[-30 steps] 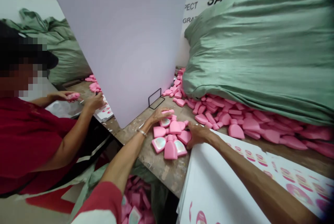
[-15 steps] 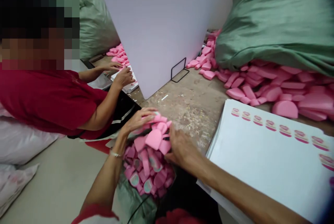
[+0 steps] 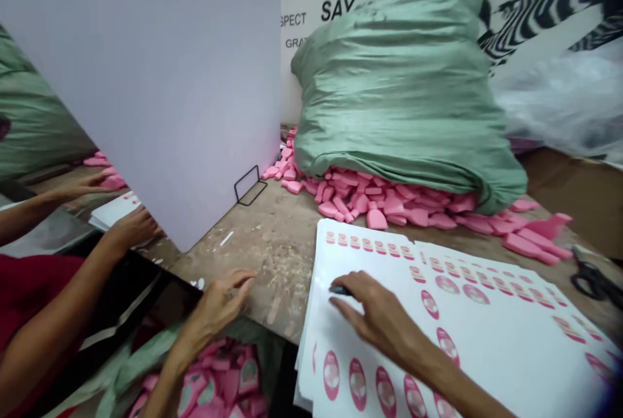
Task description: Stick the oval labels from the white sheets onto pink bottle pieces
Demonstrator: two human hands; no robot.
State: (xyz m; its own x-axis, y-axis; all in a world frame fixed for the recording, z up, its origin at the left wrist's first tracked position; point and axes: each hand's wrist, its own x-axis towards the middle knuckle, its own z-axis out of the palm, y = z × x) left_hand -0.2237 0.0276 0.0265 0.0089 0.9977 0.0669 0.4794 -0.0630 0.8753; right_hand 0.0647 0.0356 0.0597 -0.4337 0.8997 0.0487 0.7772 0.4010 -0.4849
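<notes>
My right hand (image 3: pixel 372 314) is over the stack of white sticker sheets (image 3: pixel 370 275), its thumb and fingers closed on a small dark object (image 3: pixel 341 290) too blurred to name. Pink oval stickers (image 3: pixel 357 383) and rows of smaller ones show on the sheets. To the left, my left hand (image 3: pixel 224 301) hovers at the table's front edge with fingers apart and nothing in it. Below it, pink bottle-shaped pieces (image 3: pixel 226 376), some with round labels, lie in an open green sack (image 3: pixel 117 372).
A tall pale panel (image 3: pixel 170 93) stands on the table (image 3: pixel 272 262) beside a black wire bracket (image 3: pixel 250 185). Behind the sheets, a green sack (image 3: pixel 403 100) rests over loose pink pieces (image 3: pixel 374 200). Scissors (image 3: pixel 591 278) lie right. A co-worker's hands (image 3: pixel 134 226) are at far left.
The view has swung right. Both my hands have left the pink pieces above the lower sack; my right hand has moved onto the sheets and my left hand is now empty.
</notes>
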